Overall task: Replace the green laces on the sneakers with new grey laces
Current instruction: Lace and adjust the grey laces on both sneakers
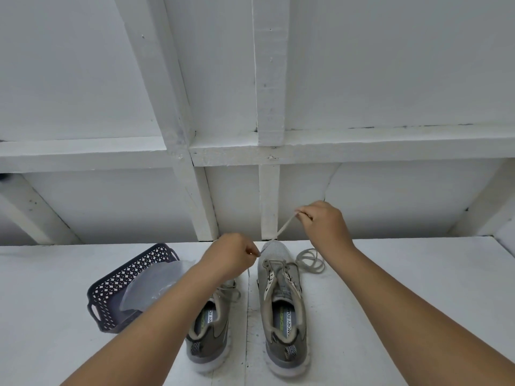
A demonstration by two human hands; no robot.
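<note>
A: Status of the right sneaker (281, 305)?

B: On the desk (390, 288), toe pointing away from the person, beside the left sneaker (209, 324). A pale lace (284, 227) runs taut from the toe-end eyelets up and away to the right hand (320, 221), whose fingers pinch its end. Slack is coiled on the desk just right of the toe.

A: Left hand (231, 257)?

B: Fingers curled, pinching something at the toe's left edge, probably the other lace end; too small to confirm.

A: Key relation?

B: The eyelet rows lie below and toward the person from both hands, along the shoe's long axis. The left hand is nearer.
</note>
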